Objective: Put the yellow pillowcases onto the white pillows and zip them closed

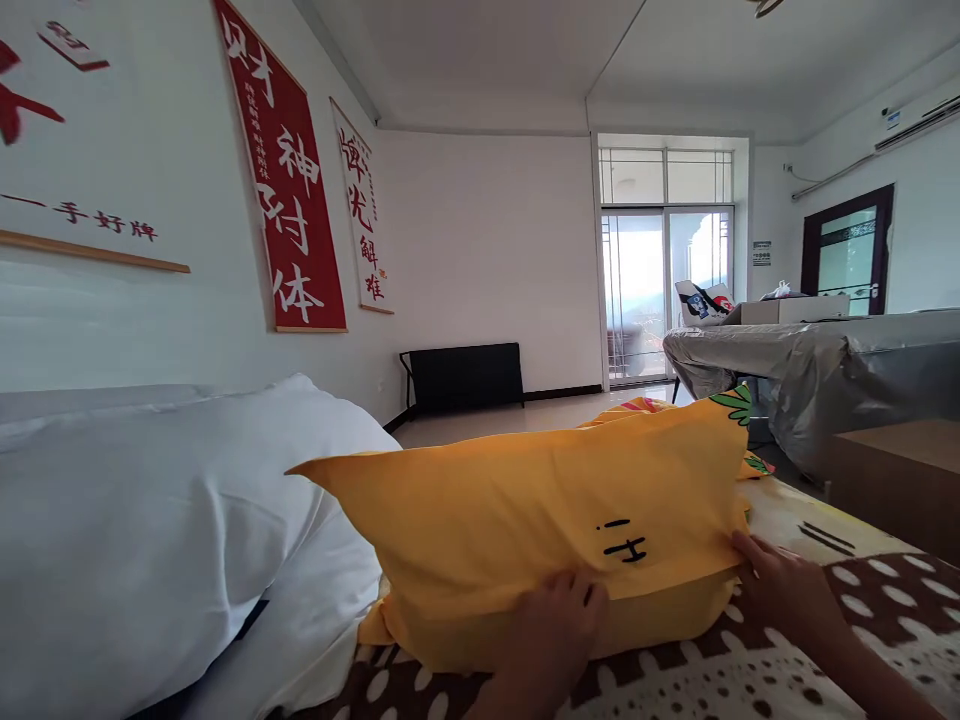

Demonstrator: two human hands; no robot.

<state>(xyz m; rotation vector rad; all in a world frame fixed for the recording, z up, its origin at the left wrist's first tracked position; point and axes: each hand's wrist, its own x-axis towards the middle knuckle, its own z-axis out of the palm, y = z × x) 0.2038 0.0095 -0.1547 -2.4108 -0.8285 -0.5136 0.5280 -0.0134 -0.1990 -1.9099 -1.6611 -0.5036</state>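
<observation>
A yellow pillow (525,520) with small black marks lies on a bed covered by a brown and white spotted sheet (750,670). My left hand (559,625) rests on the pillow's near edge, its fingers curled against the fabric. My right hand (780,585) presses on the pillow's right end, fingers pinched into the yellow cloth. A large white pillow (150,540) lies right beside the yellow one on the left.
Red and white banners (289,180) hang on the left wall. A black bench (465,375) stands at the far wall beside a glass balcony door (664,290). Furniture under grey plastic (817,370) and a brown box (900,480) stand to the right.
</observation>
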